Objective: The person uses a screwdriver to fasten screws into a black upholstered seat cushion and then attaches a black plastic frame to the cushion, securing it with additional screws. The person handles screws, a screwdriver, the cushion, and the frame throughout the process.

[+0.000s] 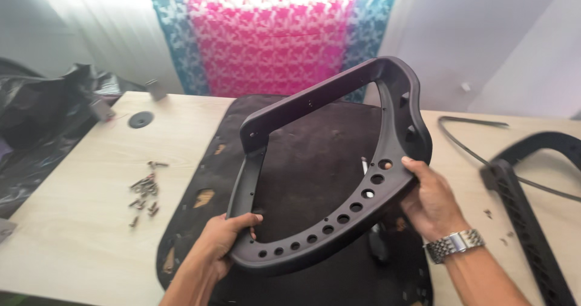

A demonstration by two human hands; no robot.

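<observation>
both hands hold 1 black plastic curved frame with a row of round holes (pixel 339 161), lifted and tilted: left hand (pixel 221 239) closed on its near corner, right hand (pixel 430 200) wrapped under its far side. no screws seem fitted yet; loose small metal screws (pixel 145 194) lie left of the left hand. beneath sits a dark fabric panel (pixel 315 155) on the pale wooden table (pixel 72 221), with open room leftward; a second black frame part (pixel 526 209) crowds the right.

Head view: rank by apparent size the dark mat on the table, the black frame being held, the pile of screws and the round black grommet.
1. Dark mat
2. Black frame, though it is lifted nearer the camera, which enlarges it
3. Pile of screws
4. Round grommet, close to the pile and farther away, so that order is unsure
</observation>
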